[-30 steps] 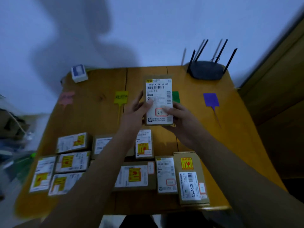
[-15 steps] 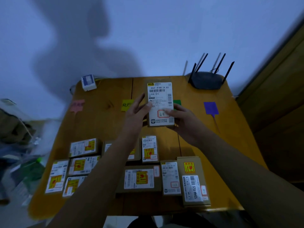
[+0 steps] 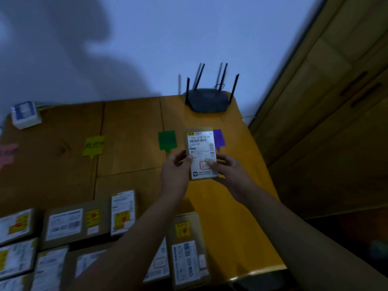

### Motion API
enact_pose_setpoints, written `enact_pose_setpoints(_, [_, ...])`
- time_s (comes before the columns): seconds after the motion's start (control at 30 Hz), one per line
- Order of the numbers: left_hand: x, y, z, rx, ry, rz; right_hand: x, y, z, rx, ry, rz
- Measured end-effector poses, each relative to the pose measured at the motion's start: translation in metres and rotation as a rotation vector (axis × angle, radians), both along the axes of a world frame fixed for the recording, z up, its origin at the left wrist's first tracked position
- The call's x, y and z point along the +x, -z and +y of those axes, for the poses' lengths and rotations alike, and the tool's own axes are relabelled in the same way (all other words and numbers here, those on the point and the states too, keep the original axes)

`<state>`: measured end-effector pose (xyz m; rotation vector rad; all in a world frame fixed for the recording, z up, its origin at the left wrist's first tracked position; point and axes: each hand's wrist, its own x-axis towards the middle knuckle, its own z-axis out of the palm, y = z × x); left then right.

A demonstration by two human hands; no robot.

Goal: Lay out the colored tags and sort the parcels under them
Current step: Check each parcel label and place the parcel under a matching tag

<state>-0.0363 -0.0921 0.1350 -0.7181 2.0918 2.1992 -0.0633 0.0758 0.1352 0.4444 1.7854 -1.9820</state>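
Parcels (image 3: 69, 226) crowd the near edge of the table (image 3: 130, 122), a loose block of labelled boxes running from the near left corner to just under my forearms, all of them not yet sorted.

Beyond them, toward the right edge, I hold one parcel (image 3: 201, 154) up off the wood, label facing me. My left hand (image 3: 175, 172) pinches its left side, thumb on the label and fingers curled behind; my right hand (image 3: 227, 172) pinches the lower right, thumb lying by the red stamp. Both hands are about equally close to it. Its long axis runs away from me, toward the far edge, and its far end covers part of the purple tag (image 3: 219, 138).

That is what the next move turns on, I think: the box sits between the green tag (image 3: 167, 140), just to its left, and the purple one, touching neither that I can tell. Whichever colour it belongs to, it should go down on the bare wood nearer me than that tag.

Further left along the same row lie the yellow tag (image 3: 94, 145) and, at the left edge, the pink tag (image 3: 7, 153). A router (image 3: 206, 99) stands at the far right corner, and a small white box (image 3: 25, 114) at the far left.
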Motion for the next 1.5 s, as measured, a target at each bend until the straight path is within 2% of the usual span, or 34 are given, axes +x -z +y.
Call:
enact_pose_setpoints(0.17, [-0.046,0.051,0.085,0.035,0.131,-0.090,-0.045,0.052,0.075,0.199,0.037,-0.054])
enact_pose_setpoints(0.33, [-0.089,0.100,0.129,0.113,0.244,-0.209,-0.085,0.102,0.125,0.364,0.051,-0.096])
enact_pose_setpoints(0.63, [-0.112,0.137,0.142,0.210,0.249,-0.347,-0.100,0.143,0.142,0.427,0.019,-0.098])
enact_pose_setpoints(0.8, [-0.105,0.134,0.138,0.231,0.209,-0.321,-0.102,0.141,0.132,0.502,0.044,-0.129])
enact_pose_setpoints(0.87, [-0.099,0.127,0.132,0.263,0.167,-0.272,-0.096,0.129,0.124,0.713,0.077,-0.075])
enact_pose_setpoints(0.93, [-0.091,0.114,0.122,0.269,0.143,-0.218,-0.086,0.112,0.109,0.838,0.105,0.106])
enact_pose_setpoints(1.0, [-0.079,0.098,0.107,0.274,0.117,-0.179,-0.074,0.094,0.085,0.687,0.107,0.243])
enact_pose_setpoints(1.13, [-0.038,0.069,0.055,0.196,0.082,-0.106,-0.044,0.064,0.020,0.336,-0.068,0.176])
enact_pose_setpoints(1.23, [0.006,0.049,0.007,0.175,0.089,-0.111,-0.011,0.051,-0.024,0.202,-0.175,0.148])
enact_pose_setpoints(1.37, [0.074,0.036,-0.052,0.144,0.095,-0.126,0.045,0.048,-0.066,0.230,-0.260,0.109])
enact_pose_setpoints(1.5, [0.134,0.039,-0.087,0.078,0.109,-0.138,0.101,0.059,-0.089,0.386,-0.251,0.082])
